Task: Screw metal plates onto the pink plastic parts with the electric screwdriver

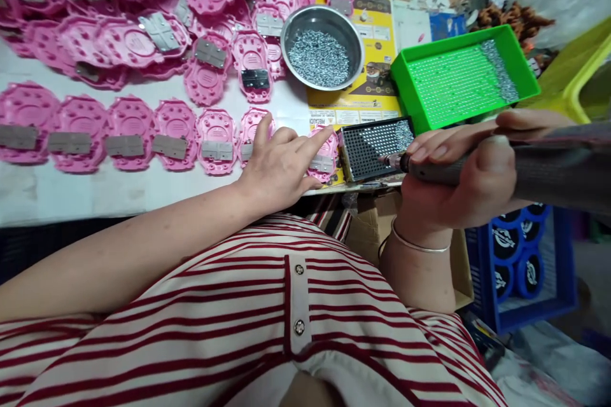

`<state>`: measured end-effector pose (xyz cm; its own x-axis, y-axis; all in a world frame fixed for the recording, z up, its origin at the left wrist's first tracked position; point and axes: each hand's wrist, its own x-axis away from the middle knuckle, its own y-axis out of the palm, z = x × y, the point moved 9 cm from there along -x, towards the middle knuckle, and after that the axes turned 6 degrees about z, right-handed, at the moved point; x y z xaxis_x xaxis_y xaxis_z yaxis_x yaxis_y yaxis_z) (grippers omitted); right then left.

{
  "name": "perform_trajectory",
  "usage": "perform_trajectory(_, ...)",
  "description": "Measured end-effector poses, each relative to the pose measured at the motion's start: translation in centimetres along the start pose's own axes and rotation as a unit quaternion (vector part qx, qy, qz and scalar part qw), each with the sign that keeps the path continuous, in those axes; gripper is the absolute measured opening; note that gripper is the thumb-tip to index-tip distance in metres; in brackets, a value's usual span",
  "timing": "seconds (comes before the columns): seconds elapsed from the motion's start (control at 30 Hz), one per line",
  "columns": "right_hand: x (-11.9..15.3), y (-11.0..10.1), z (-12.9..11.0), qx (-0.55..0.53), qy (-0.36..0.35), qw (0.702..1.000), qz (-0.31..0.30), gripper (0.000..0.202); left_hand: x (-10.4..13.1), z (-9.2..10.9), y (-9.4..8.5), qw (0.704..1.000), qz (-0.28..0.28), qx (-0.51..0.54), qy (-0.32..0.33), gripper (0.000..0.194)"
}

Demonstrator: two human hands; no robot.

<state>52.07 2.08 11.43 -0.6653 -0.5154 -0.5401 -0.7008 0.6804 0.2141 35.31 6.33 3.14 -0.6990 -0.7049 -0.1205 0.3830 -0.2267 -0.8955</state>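
My right hand (468, 172) is wrapped round a grey electric screwdriver (554, 168), held level with its tip pointing left. That tip is over a black perforated tray (367, 152) with small silver screws (405, 133) at its right end. My left hand (281, 162) lies with fingers spread over the right end of a row of pink plastic parts. Its index finger reaches onto a pink part (323, 156) bearing a metal plate, beside the black tray. Another pink part (251, 122) is partly hidden under the hand. Farther left in the row is a pink part (216, 133) with its plate.
A metal bowl of screws (356, 67) stands beyond my left hand. Behind the black tray sits a green perforated tray (410, 86) with screws. Pink parts (128, 44) are heaped at back left. A blue crate (563, 280) is low on the right, near a yellow container (568, 79).
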Motion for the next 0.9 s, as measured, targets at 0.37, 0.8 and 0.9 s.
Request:
perform_trajectory(0.37,0.3,-3.5,-0.8,0.026,-0.075,0.995,0.053,0.012,0.4,0.0,-0.1,1.000,0.006,-0.010,0.006,0.068)
perform_trajectory(0.8,0.2,-2.9,-1.9,-0.067,-0.076,0.994,0.050,0.004,0.7,0.5,-1.3,0.996,0.061,-0.002,0.057,0.065)
perform_trajectory(0.9,0.3,-1.6,-2.9,-0.117,-0.041,0.992,0.004,0.008,0.3,0.8,-1.6,0.992,0.098,0.044,0.060,0.054)
